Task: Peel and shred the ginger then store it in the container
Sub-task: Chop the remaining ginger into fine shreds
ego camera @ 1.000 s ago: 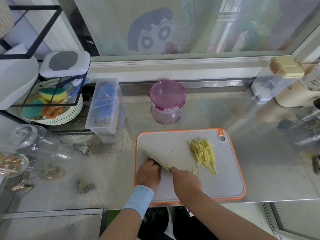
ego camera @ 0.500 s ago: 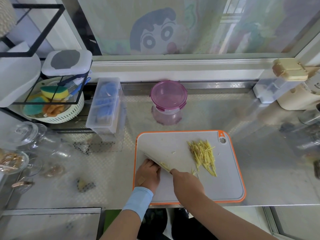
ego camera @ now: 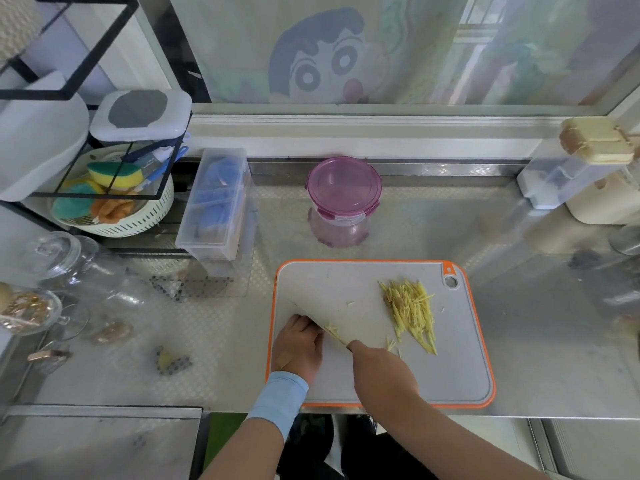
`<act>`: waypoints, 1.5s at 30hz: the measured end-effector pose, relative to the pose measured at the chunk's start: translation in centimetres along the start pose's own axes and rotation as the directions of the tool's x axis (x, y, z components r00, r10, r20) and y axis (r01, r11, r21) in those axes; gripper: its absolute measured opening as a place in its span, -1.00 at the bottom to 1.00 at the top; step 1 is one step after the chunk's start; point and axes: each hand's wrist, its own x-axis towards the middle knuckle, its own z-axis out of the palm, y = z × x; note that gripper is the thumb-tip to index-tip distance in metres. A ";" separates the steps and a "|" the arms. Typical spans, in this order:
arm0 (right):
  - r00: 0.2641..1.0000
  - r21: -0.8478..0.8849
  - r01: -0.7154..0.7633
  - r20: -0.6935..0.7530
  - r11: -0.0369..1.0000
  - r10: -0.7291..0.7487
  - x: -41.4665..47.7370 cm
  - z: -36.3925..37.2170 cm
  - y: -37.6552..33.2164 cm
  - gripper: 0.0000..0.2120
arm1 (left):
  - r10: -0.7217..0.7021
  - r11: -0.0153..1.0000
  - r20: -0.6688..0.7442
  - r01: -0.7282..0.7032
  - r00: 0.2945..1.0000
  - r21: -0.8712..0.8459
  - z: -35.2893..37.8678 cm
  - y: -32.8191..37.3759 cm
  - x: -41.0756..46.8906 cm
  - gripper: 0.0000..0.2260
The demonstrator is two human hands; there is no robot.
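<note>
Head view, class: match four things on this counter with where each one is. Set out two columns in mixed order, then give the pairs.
1. ginger shreds
2. purple-lidded container
3. knife
4. left hand

A. gripped by the right hand
B. on the counter behind the cutting board, lid on
C. on the board's near left part, beside the blade
D. piled on the board's right half

Pairs: 1-D, 2-B, 3-A, 4-C
</note>
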 end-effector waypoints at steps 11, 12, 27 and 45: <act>1.000 0.010 0.019 0.012 1.000 -0.019 0.4 -0.3 0.0 -0.66 | -0.047 0.998 -0.006 0.047 0.999 -0.051 0.5 -0.1 -0.3 -0.79; 1.000 0.012 0.017 0.006 1.000 -0.017 0.2 -0.2 0.2 -0.67 | -0.047 0.997 -0.007 0.047 0.999 -0.055 0.5 -0.1 -0.3 -0.79; 0.999 -0.006 0.052 -0.014 0.999 -0.052 0.2 -0.3 0.6 -0.74 | -0.121 0.991 0.003 0.121 0.993 -0.049 0.7 0.0 -0.5 -0.83; 0.999 -0.031 0.050 0.005 0.998 -0.050 0.5 0.0 0.9 -0.76 | -0.199 0.978 0.024 0.200 0.980 -0.057 0.7 0.2 -0.7 -0.84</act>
